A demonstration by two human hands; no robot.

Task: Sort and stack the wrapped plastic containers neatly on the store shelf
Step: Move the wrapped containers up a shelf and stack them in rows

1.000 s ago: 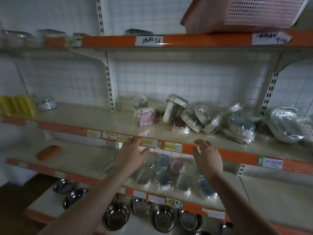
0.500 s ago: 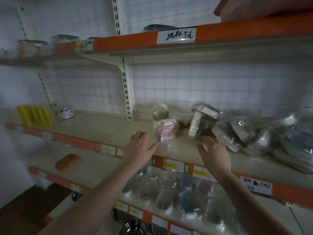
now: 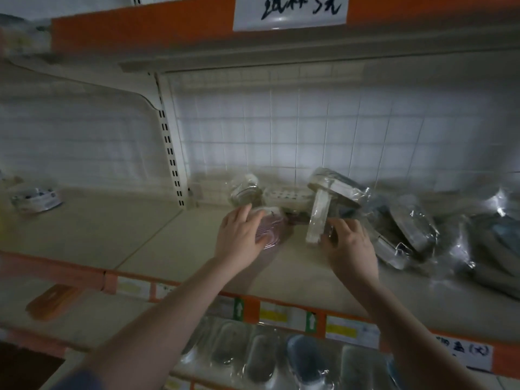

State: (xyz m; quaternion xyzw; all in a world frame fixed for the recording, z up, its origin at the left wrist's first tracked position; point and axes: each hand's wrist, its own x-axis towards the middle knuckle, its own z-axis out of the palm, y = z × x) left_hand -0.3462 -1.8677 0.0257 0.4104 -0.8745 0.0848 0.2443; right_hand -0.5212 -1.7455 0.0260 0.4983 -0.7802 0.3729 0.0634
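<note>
We see both hands reaching onto the middle shelf [image 3: 174, 240], a beige board with an orange front edge. The left hand [image 3: 239, 237] rests on a pink wrapped container [image 3: 271, 229] lying near the centre of the shelf; its fingers are spread and only lightly bent over the container's left side, with the thumb along its lower edge. At about three o'clock from it, the right hand [image 3: 347, 246] touches a white wrapped container [image 3: 318, 218] that stands upright on its edge; the fingers [image 3: 342, 222] are curled against its right side, though we cannot tell how firm the grip is. At three o'clock from that hand lies a loose heap of wrapped containers [image 3: 408, 229] in clear film, leaning on one another. At twelve o'clock, a handwritten label [image 3: 289, 9] sits on the upper shelf's edge. At six o'clock, more wrapped containers [image 3: 281, 358] lie in a row on the lower shelf.
</note>
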